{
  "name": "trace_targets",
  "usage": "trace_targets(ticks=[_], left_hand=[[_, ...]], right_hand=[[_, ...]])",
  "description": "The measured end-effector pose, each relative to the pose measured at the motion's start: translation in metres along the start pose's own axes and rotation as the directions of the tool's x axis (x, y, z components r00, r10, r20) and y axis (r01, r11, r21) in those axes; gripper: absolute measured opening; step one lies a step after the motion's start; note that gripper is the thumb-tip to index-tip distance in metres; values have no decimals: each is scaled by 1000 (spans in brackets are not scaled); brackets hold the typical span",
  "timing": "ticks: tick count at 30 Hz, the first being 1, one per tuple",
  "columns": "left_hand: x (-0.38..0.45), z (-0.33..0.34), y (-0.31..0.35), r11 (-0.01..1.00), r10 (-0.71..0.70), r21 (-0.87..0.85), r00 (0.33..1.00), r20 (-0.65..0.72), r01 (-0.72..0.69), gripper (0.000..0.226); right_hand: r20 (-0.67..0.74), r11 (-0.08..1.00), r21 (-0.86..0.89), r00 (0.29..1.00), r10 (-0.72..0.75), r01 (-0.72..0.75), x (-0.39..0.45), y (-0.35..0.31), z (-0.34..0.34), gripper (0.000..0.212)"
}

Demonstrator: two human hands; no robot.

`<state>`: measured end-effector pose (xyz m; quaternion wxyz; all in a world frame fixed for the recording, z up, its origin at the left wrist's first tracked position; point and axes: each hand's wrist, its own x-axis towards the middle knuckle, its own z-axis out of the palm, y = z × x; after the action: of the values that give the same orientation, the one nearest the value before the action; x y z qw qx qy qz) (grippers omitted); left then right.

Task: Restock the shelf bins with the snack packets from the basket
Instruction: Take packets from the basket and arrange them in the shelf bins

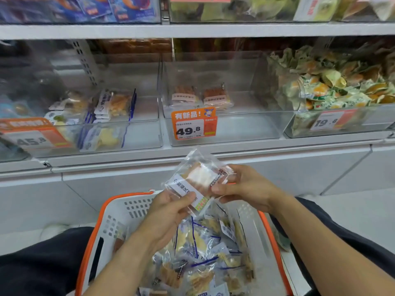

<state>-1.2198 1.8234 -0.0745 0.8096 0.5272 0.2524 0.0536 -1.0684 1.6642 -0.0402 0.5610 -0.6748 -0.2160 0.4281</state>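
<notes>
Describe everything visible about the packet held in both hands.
The packet is a clear, crinkly plastic wrapper with a pale cake-like piece inside and a white label strip with printed characters. It is held tilted above the basket, below the shelf bins. The left hand pinches its lower end; the right hand grips its right edge.

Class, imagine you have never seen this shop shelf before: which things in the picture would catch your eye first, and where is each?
First, the clear snack packet at centre, held by the left hand and the right hand above the white basket with its orange rim. Next, the orange price tag reading 49.8 on the nearly empty middle bin, and the heaped green and orange packets in the right-hand bin.
</notes>
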Motion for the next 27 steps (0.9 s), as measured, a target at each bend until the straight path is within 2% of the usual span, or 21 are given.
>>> trace_targets(ticks=[2,5,7,9,11,12,13,15,16,17,19,21,23,25,27], left_hand=[[-3,6,15,998,42,33,998,43,-44,40],[-7,14,40,979,104,174,994,45,-111,35],[-10,18,58,928,154,334,986,62,-166,26],[-11,22,76,865,207,444,972,108,-233,26],[-10,24,91,779,323,522,936,140,-347,29],[-7,24,98,695,415,594,901,127,-405,30],[-3,21,105,570,522,695,847,106,-438,32],[6,15,121,281,697,860,707,123,-427,44],[14,10,128,178,742,896,653,150,-408,54],[22,7,134,110,761,915,625,173,-387,64],[40,0,140,67,739,938,648,183,-341,82],[56,-4,138,51,681,956,710,179,-290,93],[67,-7,132,27,649,966,739,179,-257,95],[73,-11,124,-3,649,974,741,174,-227,96],[76,-14,118,-50,671,974,715,198,-223,97]], right_hand=[[-40,994,96,998,-56,60,-1,-1,6,50],[-140,955,256,984,-114,147,-1,-6,9,55],[-187,905,368,971,-152,213,-2,-11,12,52],[-237,844,459,954,-185,278,-4,-20,15,45],[-317,804,473,921,-226,359,-7,-35,14,36],[-384,808,413,885,-264,420,-9,-44,10,33],[-465,819,305,826,-317,486,-11,-55,4,31],[-602,818,2,654,-459,575,-13,-79,-13,29],[-629,796,-142,568,-531,588,-13,-92,-23,28],[-633,769,-255,500,-591,586,-11,-105,-33,28],[-613,738,-441,429,-663,511,-1,-126,-52,28],[-573,729,-594,457,-680,340,20,-140,-72,29],[-555,735,-657,552,-622,167,43,-148,-93,27],[-575,760,-650,644,-505,16,65,-152,-110,28],[-581,797,-598,731,-358,-85,83,-154,-120,27]])
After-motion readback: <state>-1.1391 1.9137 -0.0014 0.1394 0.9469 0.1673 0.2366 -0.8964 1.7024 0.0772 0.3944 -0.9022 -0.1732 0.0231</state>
